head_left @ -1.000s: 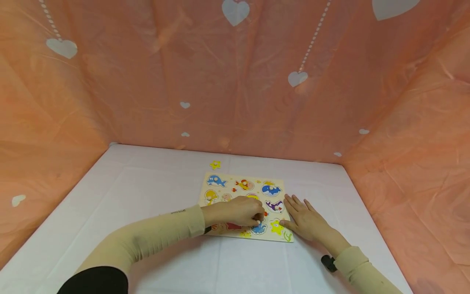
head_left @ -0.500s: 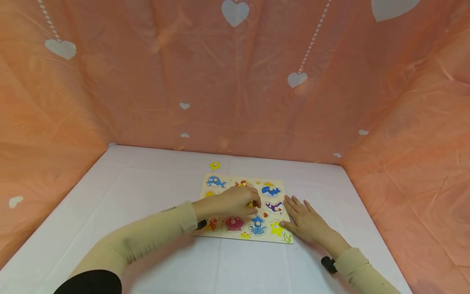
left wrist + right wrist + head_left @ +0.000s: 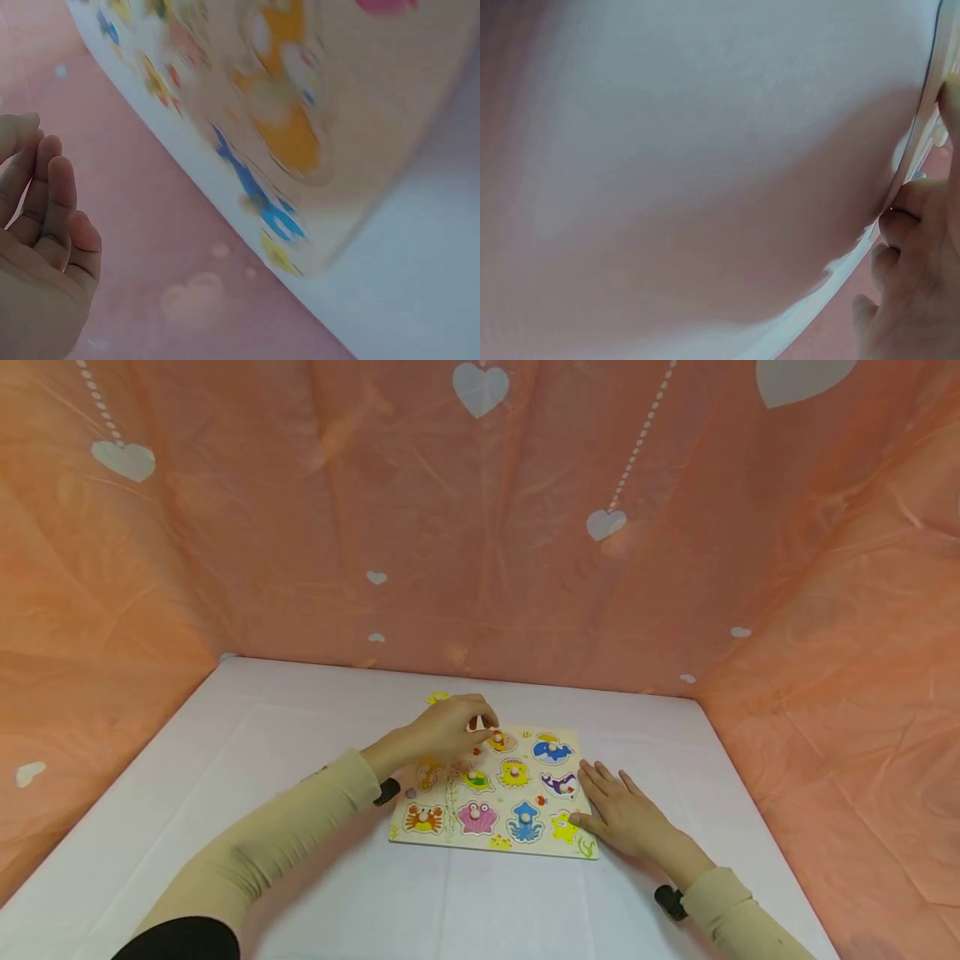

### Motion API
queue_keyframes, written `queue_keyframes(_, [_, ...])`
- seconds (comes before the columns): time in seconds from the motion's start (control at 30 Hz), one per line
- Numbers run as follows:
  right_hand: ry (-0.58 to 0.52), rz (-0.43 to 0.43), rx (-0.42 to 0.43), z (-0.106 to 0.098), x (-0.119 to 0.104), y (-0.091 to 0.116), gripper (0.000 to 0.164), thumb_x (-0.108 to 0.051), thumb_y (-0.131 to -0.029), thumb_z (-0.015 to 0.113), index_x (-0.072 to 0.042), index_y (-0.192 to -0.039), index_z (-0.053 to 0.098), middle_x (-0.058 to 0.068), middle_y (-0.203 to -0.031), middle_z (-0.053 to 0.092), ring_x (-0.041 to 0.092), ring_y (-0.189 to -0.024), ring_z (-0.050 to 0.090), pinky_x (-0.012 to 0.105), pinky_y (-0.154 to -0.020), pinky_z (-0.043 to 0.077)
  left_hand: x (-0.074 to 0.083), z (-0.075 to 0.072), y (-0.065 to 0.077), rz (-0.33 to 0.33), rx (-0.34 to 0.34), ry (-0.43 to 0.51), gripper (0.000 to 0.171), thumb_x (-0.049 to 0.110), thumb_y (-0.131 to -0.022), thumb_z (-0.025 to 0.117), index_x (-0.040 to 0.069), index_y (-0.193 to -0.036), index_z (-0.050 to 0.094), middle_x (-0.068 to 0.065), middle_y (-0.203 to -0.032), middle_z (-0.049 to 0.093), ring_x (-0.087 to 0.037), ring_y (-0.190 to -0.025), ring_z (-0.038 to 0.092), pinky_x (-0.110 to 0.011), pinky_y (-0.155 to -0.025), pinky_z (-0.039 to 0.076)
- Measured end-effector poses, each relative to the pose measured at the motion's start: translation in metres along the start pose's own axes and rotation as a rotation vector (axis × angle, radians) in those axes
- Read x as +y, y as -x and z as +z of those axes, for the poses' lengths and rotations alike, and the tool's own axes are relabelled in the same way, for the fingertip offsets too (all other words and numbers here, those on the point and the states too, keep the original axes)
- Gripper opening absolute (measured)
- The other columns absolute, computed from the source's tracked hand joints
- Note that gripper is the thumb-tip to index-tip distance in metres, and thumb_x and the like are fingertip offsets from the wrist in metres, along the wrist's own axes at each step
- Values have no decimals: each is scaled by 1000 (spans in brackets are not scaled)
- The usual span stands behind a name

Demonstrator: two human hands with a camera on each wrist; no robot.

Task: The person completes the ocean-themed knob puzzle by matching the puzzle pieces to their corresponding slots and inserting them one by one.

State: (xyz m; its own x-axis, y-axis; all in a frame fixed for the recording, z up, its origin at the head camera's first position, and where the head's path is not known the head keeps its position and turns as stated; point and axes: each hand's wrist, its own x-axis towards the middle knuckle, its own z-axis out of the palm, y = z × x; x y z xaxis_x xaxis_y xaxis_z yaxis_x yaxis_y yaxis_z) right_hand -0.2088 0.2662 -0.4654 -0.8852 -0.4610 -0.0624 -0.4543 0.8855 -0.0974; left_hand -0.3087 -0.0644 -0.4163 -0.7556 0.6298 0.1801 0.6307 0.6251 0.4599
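A wooden knob puzzle board [image 3: 468, 840] with sea animals lies on the table. Over its far left part hovers my left hand [image 3: 450, 727], fingers loosely bent and nothing between them. Beyond that hand, partly covered by it, a yellow starfish piece [image 3: 437, 697] lies off the board. My right hand [image 3: 628, 814] rests at the board's right edge, its thumb near the printed yellow star [image 3: 564, 827]. On the board sit a crab [image 3: 424, 818], a pink shell [image 3: 477, 817], a blue squid [image 3: 525, 823] and a yellow octopus [image 3: 513, 773]. The left wrist view shows a blue dolphin [image 3: 259, 191].
A white cloth covers the table [image 3: 322, 893]. Orange curtains [image 3: 480, 552] with white hearts stand behind it and on both sides. Dark wrist bands show at the left wrist [image 3: 387, 791] and the right wrist [image 3: 670, 902].
My left hand has moved from the blue squid up and left across the board to its far left part, uncovering the squid, shell and octopus. The right hand has stayed in place.
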Motion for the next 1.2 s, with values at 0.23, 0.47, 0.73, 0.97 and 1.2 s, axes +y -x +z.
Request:
queue_keyframes(0.23, [-5,13,-13,0,0,0,83,-54,-103,56,4,-158,35,21,-167,30,43,-154,25,65,-121,20,-30,-13,0,-60,56,29,23,17,-100,72,7,-120,74,2,-107,68,-16,-92,59,-32,-77,50])
queue_keyframes(0.47, [-5,11,-9,-1,0,0,81,-53,-103,57,3,-158,36,20,-166,31,43,-154,26,65,-121,21,-61,-21,-2,-122,93,83,22,13,-99,71,3,-119,73,-3,-106,69,-20,-93,62,-35,-80,52])
queue_keyframes(0.73, [-7,16,-18,0,2,-1,82,-53,-103,57,3,-159,35,20,-167,30,43,-154,25,65,-121,20,-91,-24,-4,-183,113,83,19,12,-100,70,3,-116,73,-7,-105,69,-23,-91,62,-37,-80,51])
queue_keyframes(0.97, [-13,14,-12,-1,1,-1,81,-52,-103,57,3,-159,35,20,-167,30,43,-154,25,65,-121,19,-110,-21,-9,-227,105,58,20,11,-99,69,4,-118,71,-10,-113,68,-24,-94,62,-40,-84,51])
queue_keyframes(1.2, [-10,12,-18,0,2,-1,82,-53,-103,57,3,-159,35,20,-167,30,42,-155,24,65,-121,20,-119,-19,-11,-259,94,90,20,9,-97,70,4,-117,71,-11,-116,69,-28,-101,62,-44,-91,51])
